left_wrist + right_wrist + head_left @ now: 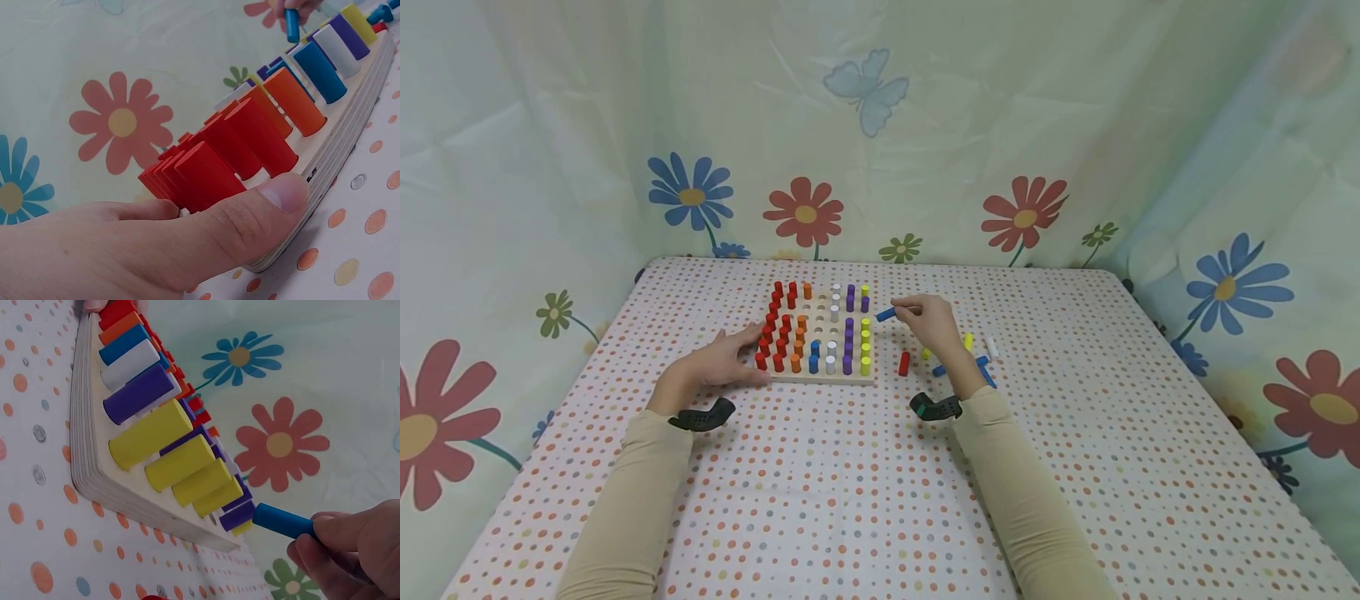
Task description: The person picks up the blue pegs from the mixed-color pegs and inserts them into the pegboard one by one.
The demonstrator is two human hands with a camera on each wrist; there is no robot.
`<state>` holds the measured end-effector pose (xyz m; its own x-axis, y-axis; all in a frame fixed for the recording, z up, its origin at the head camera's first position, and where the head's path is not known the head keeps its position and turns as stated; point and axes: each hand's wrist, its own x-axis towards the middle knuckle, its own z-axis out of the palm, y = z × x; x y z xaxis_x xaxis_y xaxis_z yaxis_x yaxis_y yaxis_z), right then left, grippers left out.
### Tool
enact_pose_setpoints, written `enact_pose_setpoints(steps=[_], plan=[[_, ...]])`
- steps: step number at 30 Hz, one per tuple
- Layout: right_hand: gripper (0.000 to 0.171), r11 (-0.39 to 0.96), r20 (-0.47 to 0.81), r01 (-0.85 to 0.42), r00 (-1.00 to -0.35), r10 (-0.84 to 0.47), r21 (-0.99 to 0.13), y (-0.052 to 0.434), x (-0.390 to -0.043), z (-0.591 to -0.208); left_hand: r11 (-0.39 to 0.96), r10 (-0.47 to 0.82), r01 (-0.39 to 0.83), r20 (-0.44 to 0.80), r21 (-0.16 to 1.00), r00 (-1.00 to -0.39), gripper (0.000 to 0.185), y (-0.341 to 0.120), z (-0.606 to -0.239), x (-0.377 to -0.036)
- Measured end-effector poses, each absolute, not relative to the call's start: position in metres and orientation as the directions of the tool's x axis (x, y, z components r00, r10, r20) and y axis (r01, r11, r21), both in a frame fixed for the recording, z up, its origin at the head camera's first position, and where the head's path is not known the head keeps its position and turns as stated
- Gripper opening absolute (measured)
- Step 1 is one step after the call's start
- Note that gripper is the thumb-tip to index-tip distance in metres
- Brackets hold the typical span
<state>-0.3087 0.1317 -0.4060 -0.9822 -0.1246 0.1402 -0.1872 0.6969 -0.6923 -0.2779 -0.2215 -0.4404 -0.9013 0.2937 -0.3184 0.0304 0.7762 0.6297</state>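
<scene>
A wooden peg board (820,377) lies on the dotted table, filled with red, orange, blue, white, purple and yellow pegs (865,364). My left hand (722,360) rests against the board's left front corner, thumb (275,200) pressed on its edge (337,169) beside the red pegs (231,150). My right hand (928,321) hovers just right of the board and pinches a blue peg (886,314) by one end, its free end pointing at the yellow column. In the right wrist view the blue peg (281,520) sits close to the far yellow pegs (187,462).
Loose pegs lie on the table right of the board: a red one (904,363) standing, a yellow (968,341), a white (992,347) and blue ones (983,371). Flowered curtains close in the table on three sides.
</scene>
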Motion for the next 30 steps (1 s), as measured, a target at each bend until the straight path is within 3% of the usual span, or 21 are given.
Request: enact_pose_setpoints(steps=[15,30], plan=[[0.021,0.605,0.295,-0.336,-0.94,-0.17,-0.721,0.095,-0.294,-0.392,0.767,0.291,0.013,-0.33,0.641,-0.898,0.12,-0.222,-0.439,-0.278],[0.015,0.673,0.344,-0.442,-0.895,-0.284,-0.593,0.055,-0.286,-0.4,0.774,0.317,0.055,-0.311,0.631,-0.896,0.119,-0.222,-0.439,-0.278]])
